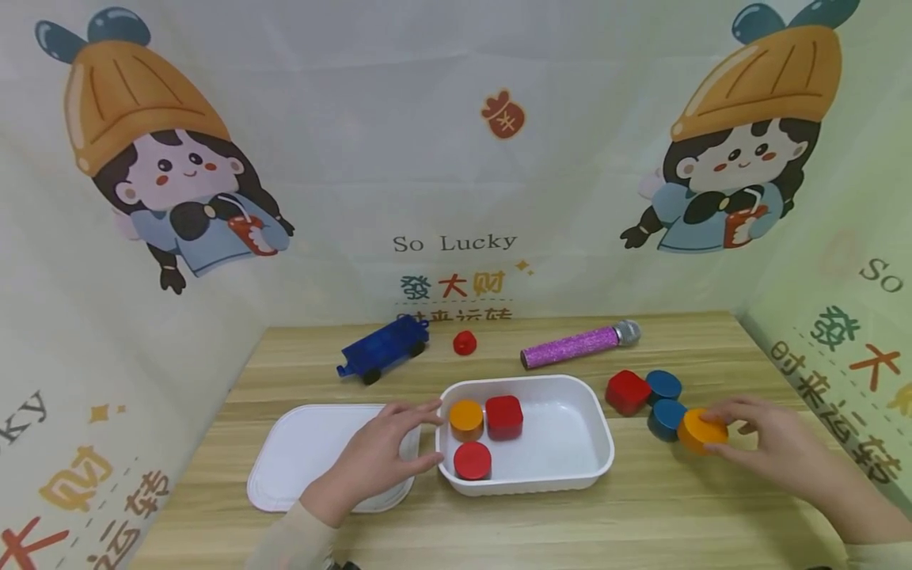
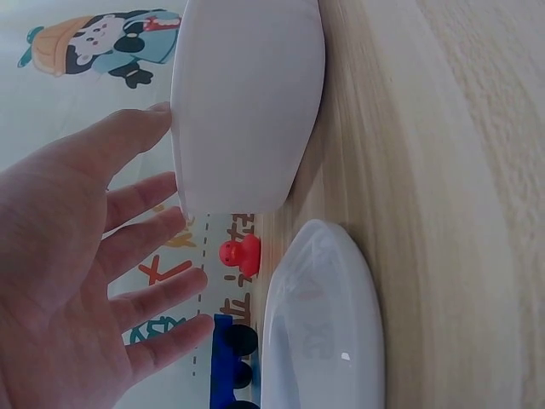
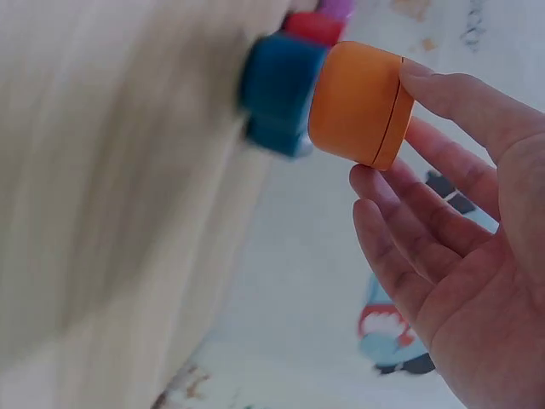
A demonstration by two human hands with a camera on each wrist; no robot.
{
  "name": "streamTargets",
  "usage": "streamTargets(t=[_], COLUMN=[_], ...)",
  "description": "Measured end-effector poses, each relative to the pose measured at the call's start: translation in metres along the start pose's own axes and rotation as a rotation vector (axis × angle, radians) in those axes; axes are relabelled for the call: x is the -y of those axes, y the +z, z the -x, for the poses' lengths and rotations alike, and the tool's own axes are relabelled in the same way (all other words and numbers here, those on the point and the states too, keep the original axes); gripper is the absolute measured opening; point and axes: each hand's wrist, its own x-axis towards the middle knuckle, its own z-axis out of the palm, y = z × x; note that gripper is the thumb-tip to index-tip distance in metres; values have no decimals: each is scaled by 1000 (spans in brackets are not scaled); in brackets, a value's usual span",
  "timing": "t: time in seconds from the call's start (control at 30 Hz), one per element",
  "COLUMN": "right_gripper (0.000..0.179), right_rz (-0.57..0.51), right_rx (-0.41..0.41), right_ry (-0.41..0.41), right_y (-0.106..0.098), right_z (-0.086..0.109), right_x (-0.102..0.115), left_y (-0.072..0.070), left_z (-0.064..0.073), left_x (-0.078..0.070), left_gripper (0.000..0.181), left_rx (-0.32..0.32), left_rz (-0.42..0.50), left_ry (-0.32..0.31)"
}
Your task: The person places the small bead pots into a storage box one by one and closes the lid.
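Observation:
My right hand (image 1: pixel 773 443) pinches an orange round block (image 1: pixel 702 432) between thumb and fingers. In the right wrist view the orange block (image 3: pixel 356 104) appears raised off the wooden surface, beside a blue block (image 3: pixel 281 78). Two blue round blocks (image 1: pixel 666 419) and a red square block (image 1: pixel 628 393) stand behind it. My left hand (image 1: pixel 378 455) has its fingers spread, thumb and fingertips at the left rim of a white box (image 1: pixel 563 435). Inside the box are an orange round block (image 1: pixel 466 419), a red square block (image 1: pixel 504 417) and a red round block (image 1: pixel 473 461).
A white lid (image 1: pixel 313 451) lies left of the box, partly under my left hand. Toward the back are a blue wheeled toy cart (image 1: pixel 382 349), a small red duck (image 1: pixel 465 343) and a purple glittery microphone (image 1: pixel 577 345). Printed cloth walls (image 1: pixel 456 174) border the table.

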Motion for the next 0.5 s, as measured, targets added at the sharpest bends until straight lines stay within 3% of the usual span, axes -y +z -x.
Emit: streamTargets(t=[0.17,0.37,0.5], right_gripper=[39,37,34], right_rz=[-26,-50,-141], right_rx=[-24,33,58], right_ry=[-55,-84,-132], right_y=[2,9,17], right_z=[-16,-36,-48], right_x=[34,71,87], left_y=[-3,-2,0], left_z=[0,0,0], left_x=[2,1,-1], left_gripper=[45,46,46], left_rx=[-4,1,6], left_rz=[-18,-2,6], left_ry=[6,1,-2])
